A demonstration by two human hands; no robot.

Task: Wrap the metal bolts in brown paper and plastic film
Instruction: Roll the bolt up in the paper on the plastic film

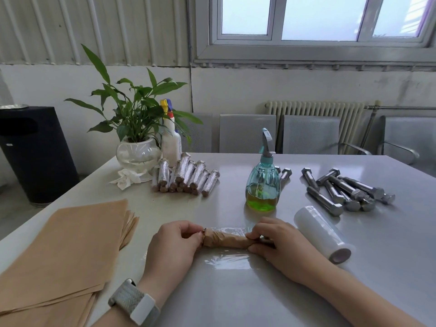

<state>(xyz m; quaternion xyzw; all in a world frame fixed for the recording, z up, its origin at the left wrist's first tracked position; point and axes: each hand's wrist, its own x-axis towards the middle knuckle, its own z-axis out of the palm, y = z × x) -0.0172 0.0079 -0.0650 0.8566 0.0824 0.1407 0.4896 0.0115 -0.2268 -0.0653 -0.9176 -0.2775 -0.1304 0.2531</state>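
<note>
Head view looks down on a pale grey surface [236, 303] where both hands hold one paper-wrapped bolt [225, 240] lying crosswise. The left hand [173, 244] pinches the bolt's left end, where the brown paper is bunched, between thumb and fingers; a watch [134, 303] with a woven band sits on that wrist. The right hand [280, 241] grips the right end, fingers curled over it. The bolt rests on a clear sheet of plastic film [230, 260] spread on the surface, and some film already laps over its far side.

Just right of the right hand lies a roll of plastic film [323, 234]. Beyond it, a loose pile of bare metal bolts [346, 191] lies on the surface. A green spray bottle [263, 185] with yellow-green liquid stands between that pile and a stack of finished film-wrapped bolts [186, 177] farther left. A stack of brown paper sheets [63, 253] lies at the near left. A potted plant [138, 142] in a glass bowl, a white spray bottle [171, 140] and a crumpled tissue [128, 178] sit at the far left corner.
</note>
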